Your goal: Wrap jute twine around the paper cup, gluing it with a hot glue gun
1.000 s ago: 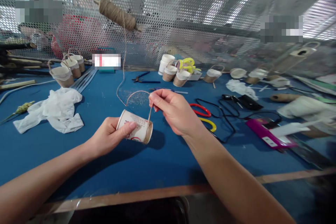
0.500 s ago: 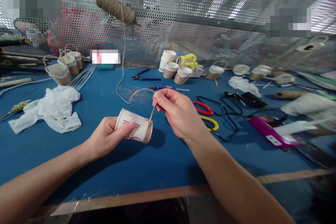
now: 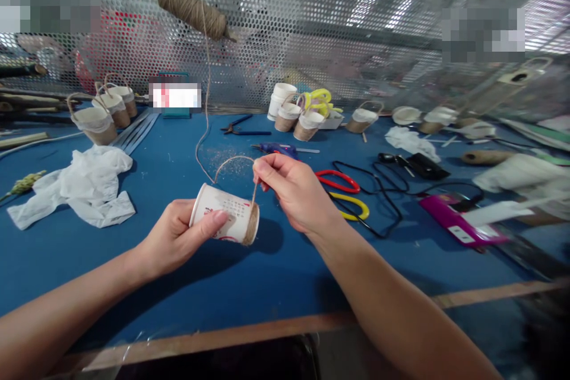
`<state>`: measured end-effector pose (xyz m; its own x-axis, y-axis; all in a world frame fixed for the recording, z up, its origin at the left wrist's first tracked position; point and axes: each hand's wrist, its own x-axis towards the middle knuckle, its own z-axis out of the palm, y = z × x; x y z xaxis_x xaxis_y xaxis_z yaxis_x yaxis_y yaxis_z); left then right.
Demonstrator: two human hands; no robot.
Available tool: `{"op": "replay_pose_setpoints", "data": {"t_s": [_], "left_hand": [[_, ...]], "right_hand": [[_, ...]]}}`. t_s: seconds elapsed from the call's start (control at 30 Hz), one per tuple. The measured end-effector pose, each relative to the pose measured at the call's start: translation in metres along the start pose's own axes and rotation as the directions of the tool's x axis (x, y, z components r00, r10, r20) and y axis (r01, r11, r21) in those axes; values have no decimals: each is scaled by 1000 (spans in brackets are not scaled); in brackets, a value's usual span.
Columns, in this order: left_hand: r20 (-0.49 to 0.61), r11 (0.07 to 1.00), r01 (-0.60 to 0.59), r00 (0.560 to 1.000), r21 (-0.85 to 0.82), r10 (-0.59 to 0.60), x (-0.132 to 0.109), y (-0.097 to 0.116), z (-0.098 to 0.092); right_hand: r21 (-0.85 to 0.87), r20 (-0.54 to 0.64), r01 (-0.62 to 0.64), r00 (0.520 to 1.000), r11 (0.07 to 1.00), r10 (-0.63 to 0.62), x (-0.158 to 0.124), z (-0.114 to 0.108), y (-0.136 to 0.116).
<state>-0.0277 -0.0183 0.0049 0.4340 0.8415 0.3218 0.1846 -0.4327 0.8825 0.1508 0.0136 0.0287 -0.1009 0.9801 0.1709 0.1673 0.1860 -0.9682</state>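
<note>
My left hand (image 3: 189,231) grips a white paper cup (image 3: 229,205) lying on its side, thumb across the printed wall and base end to the right. Brown twine is wound in a band (image 3: 252,225) around that base end. Between thumb and fingers, my right hand (image 3: 289,187) pinches the twine (image 3: 254,193) just above the band, holding it taut. From the pinch the strand loops back over the table and runs up to a twine spool (image 3: 190,7) on a stick at the mesh screen.
Twine-wrapped cups with handles (image 3: 94,124) stand back left, others (image 3: 309,124) back centre. Pliers (image 3: 244,126), a blue glue gun (image 3: 278,148) and scissors with red and yellow handles (image 3: 341,181) lie beyond my right hand. White cloth (image 3: 84,184) lies left, a purple packet (image 3: 463,222) right.
My right hand has shifted slightly left, and the held twine now stands more upright against the cup. The camera view has moved a little.
</note>
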Motion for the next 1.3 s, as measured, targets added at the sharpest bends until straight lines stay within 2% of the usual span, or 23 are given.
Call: {"op": "replay_pose_setpoints", "data": {"t_s": [0.2, 0.6, 1.13, 1.3], "left_hand": [[11, 997, -34, 999, 76, 34, -1, 0, -1], [-8, 980, -176, 984, 90, 178, -3, 2, -2], [-35, 954, -245, 966, 174, 255, -6, 1, -4], [-57, 974, -187, 979, 130, 196, -4, 0, -3]], "right_hand": [[-28, 12, -11, 1000, 1000, 11, 0, 1, 3], [-83, 55, -63, 996, 995, 68, -2, 5, 3], [-108, 132, -55, 989, 993, 70, -4, 8, 11], [-83, 164, -125, 977, 989, 137, -2, 12, 16]]}}
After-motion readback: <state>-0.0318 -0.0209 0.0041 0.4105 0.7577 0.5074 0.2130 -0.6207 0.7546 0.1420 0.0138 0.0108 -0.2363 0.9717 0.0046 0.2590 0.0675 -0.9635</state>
